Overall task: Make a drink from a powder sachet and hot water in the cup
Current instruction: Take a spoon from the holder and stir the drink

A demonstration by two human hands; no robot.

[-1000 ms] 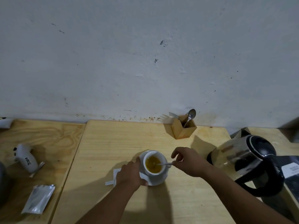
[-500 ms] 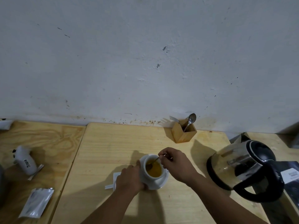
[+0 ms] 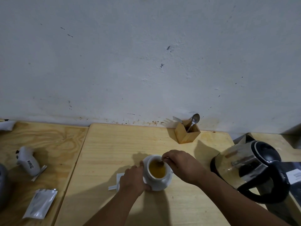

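Note:
A white cup (image 3: pixel 152 175) holding yellow-brown liquid stands on a white saucer (image 3: pixel 164 185) in the middle of the wooden table. My left hand (image 3: pixel 132 180) grips the cup's left side and the saucer edge. My right hand (image 3: pixel 179 165) is over the cup's right rim, pinching a small spoon (image 3: pixel 160 163) whose bowl dips into the drink. A torn white sachet (image 3: pixel 116 182) lies on the table, partly hidden under my left hand.
A glass-and-black kettle (image 3: pixel 249 167) stands close on the right. A wooden holder (image 3: pixel 187 133) with a spoon and fork sits by the wall. A silver sachet (image 3: pixel 39 203) and a small white bottle (image 3: pixel 28 162) lie on the left table.
My right hand has swung the spoon around inside the cup, from the right side to the far rim. My left hand stays on the cup. The view has shifted slightly.

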